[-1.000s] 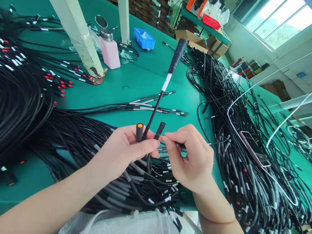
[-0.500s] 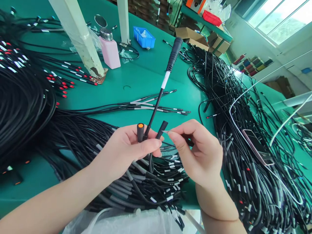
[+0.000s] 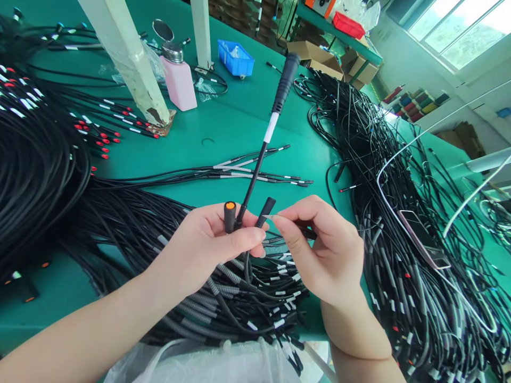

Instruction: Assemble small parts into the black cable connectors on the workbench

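My left hand is closed around a black cable that branches into several connector ends. One end points up and away, with a ribbed black connector and a white label below it. A short connector with an orange face rises beside my fingers. Past my left thumb sticks out a plain black connector end. My right hand pinches a small pale sliver, thin like a label or pick, whose tip touches that plain connector. The remaining fingers of this hand are curled and partly hidden.
Bundled black cables lie under my hands, with a coil at left and a large heap at right. A phone rests on that heap. Behind stand a pink bottle, a blue bin and a white post.
My right hand has shifted very slightly left, bringing the pale sliver a little further over the plain connector end. My left hand keeps its hold on the cable.
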A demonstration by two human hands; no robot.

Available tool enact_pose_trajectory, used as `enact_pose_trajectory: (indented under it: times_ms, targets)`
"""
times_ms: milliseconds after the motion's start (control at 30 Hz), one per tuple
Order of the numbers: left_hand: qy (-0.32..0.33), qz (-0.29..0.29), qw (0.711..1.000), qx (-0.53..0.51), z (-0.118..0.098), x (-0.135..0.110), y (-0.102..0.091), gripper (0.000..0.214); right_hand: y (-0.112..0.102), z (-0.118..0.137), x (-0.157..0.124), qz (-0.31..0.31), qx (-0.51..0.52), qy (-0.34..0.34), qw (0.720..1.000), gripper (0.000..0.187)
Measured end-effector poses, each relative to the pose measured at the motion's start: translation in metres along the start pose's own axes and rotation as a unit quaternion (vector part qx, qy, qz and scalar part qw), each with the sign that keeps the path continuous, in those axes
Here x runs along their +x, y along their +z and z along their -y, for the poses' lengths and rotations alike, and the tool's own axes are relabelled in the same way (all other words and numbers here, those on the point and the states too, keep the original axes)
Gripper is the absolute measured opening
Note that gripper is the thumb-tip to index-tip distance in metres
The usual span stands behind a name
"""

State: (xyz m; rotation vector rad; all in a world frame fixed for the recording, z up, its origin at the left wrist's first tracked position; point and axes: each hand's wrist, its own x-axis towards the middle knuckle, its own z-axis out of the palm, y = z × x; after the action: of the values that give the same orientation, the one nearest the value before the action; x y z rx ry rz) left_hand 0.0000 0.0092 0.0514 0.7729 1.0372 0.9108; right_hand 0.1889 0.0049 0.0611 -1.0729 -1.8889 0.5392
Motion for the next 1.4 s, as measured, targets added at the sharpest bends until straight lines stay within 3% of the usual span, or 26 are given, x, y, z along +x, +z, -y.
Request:
enact_pose_trajectory:
  times_ms: [367,533,700,767,1100,1400]
  targets:
    - [0.003,-0.001,1.000,0.015,0.000,0.001,0.000,0.013,0.002,0.002,0.000,-0.012,0.016,0.001,1.000,0.014]
    - [-0.004,-0.005,1.000,0.012,0.002,0.000,0.000,0.013,0.000,0.001,0.001,0.034,0.030,0.008,0.999,0.014]
    - [0.002,0.001,1.000,0.020,-0.001,0.001,0.001,0.011,-0.003,-0.006,0.001,-0.046,0.045,0.010,0.998,0.014]
    - [0.006,0.002,1.000,0.019,-0.001,0.000,0.001,0.011,-0.003,-0.008,0.001,-0.052,0.038,0.014,0.998,0.014]
    - [-0.005,-0.002,1.000,0.027,-0.002,0.000,0.001,0.013,-0.003,-0.006,0.005,-0.003,0.049,0.031,0.998,0.012]
    - [-0.005,-0.054,0.997,0.046,-0.005,-0.006,0.008,0.014,-0.003,-0.006,0.007,-0.012,0.039,0.025,0.999,0.013]
